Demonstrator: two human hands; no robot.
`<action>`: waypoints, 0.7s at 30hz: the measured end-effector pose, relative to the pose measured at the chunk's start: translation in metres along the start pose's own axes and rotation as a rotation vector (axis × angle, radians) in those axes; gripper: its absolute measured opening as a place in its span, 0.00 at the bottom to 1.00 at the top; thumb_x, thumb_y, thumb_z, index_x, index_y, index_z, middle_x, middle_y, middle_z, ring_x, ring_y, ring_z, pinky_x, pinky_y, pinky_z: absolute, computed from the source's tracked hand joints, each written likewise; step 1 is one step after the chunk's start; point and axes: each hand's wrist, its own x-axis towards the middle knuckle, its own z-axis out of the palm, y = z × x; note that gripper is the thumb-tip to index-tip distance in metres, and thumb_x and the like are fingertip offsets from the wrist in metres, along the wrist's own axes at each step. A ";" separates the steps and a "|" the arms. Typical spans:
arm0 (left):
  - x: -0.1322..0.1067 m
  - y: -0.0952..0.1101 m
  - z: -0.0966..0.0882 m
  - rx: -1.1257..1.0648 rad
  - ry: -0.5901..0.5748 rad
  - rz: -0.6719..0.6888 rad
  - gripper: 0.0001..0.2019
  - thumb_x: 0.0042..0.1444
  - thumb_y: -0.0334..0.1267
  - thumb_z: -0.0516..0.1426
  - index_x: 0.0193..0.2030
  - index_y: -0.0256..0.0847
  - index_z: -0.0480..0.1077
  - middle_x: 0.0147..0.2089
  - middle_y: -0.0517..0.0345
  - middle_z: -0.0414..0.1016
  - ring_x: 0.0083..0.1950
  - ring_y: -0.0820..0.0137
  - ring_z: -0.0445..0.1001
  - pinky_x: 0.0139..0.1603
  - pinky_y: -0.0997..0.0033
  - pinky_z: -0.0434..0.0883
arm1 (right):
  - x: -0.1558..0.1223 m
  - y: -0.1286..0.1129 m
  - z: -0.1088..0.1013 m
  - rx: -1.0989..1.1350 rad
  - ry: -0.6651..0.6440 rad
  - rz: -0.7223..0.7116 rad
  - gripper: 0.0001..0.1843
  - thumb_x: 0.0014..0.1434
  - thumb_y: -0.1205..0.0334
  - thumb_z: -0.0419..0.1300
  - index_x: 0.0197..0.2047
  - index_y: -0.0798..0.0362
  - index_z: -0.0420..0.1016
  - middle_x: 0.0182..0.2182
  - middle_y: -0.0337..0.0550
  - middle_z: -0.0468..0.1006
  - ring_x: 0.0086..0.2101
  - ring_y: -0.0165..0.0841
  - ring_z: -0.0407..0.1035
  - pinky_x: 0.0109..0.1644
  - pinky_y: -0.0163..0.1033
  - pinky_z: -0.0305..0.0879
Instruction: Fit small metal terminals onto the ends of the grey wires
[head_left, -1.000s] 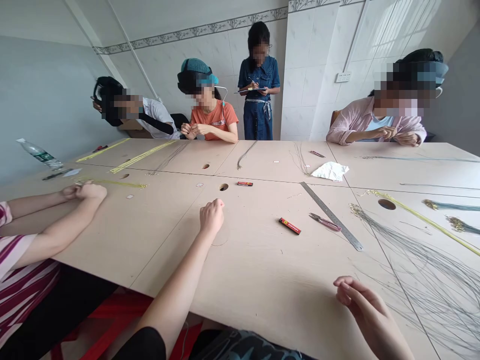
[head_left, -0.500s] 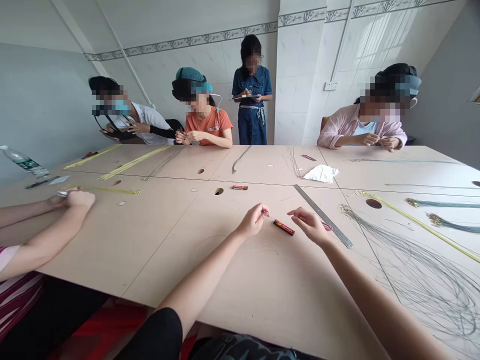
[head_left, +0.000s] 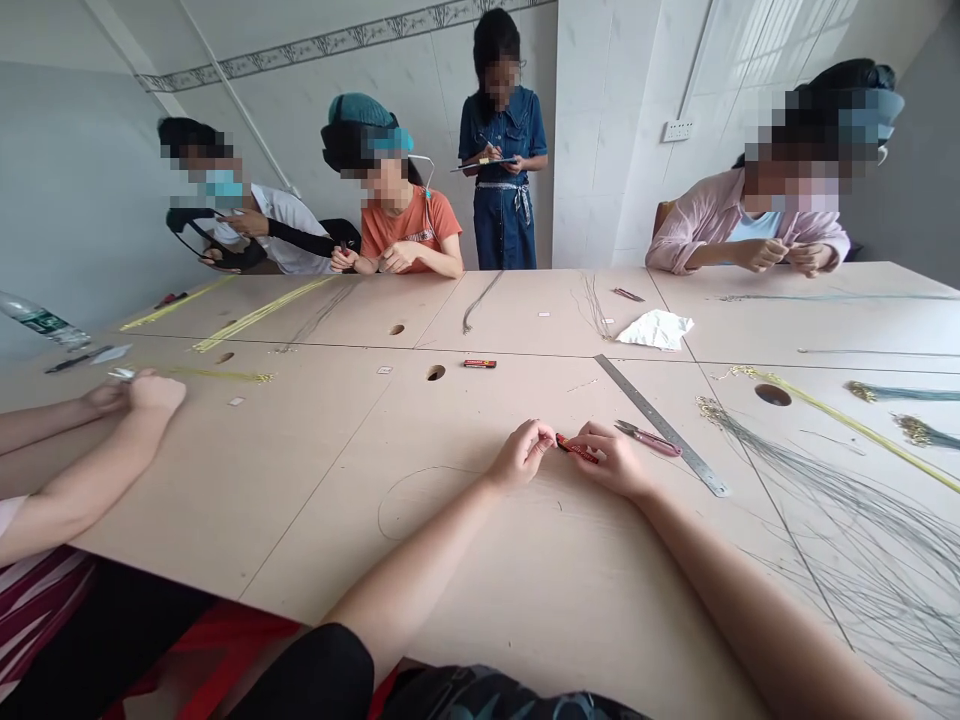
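My left hand (head_left: pixel 520 455) and my right hand (head_left: pixel 615 460) meet over the beige table (head_left: pixel 315 470). Between them lies a small red and black box (head_left: pixel 576 448). The right hand's fingers are curled around one end of it, and the left hand pinches at its other end. A thin wire loop (head_left: pixel 420 500) lies on the table just left of my left forearm. Small pink-handled snips (head_left: pixel 649 438) rest beside a long steel ruler (head_left: pixel 661 424), right of my right hand.
A spread of thin grey wires (head_left: pixel 847 530) covers the right side. A second red box (head_left: pixel 479 364) and round table holes (head_left: pixel 436 373) lie farther out. A neighbour's hands (head_left: pixel 139 392) work at my left. Other people sit across; one stands writing.
Both my hands have closed in on the small red box; the right hand slid left onto it and the left pinches its end. The view has tilted slightly.
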 end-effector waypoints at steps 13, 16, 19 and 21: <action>0.003 0.005 -0.002 -0.041 -0.023 -0.060 0.16 0.64 0.50 0.47 0.34 0.41 0.64 0.35 0.55 0.72 0.32 0.72 0.66 0.37 0.70 0.65 | 0.000 0.002 0.002 -0.084 -0.065 -0.054 0.13 0.63 0.59 0.53 0.34 0.50 0.78 0.29 0.45 0.74 0.29 0.31 0.68 0.33 0.37 0.65; 0.004 0.004 -0.001 -0.032 -0.024 -0.043 0.15 0.64 0.48 0.47 0.34 0.40 0.65 0.34 0.56 0.72 0.33 0.71 0.67 0.38 0.70 0.65 | 0.000 0.000 0.001 -0.077 -0.066 -0.052 0.14 0.64 0.58 0.52 0.35 0.50 0.77 0.29 0.45 0.74 0.29 0.32 0.68 0.33 0.38 0.65; 0.004 0.003 -0.001 -0.035 -0.025 -0.025 0.14 0.64 0.46 0.48 0.34 0.41 0.65 0.33 0.56 0.71 0.34 0.71 0.67 0.38 0.70 0.65 | 0.000 -0.003 -0.001 -0.072 -0.064 -0.047 0.14 0.64 0.60 0.51 0.35 0.50 0.77 0.30 0.45 0.74 0.28 0.32 0.68 0.33 0.38 0.65; 0.003 0.003 -0.001 -0.040 -0.028 -0.027 0.14 0.64 0.46 0.48 0.34 0.41 0.65 0.33 0.56 0.72 0.34 0.71 0.67 0.37 0.70 0.65 | 0.001 -0.004 -0.002 -0.077 -0.064 -0.052 0.13 0.63 0.61 0.51 0.34 0.50 0.77 0.29 0.45 0.74 0.28 0.31 0.68 0.33 0.37 0.65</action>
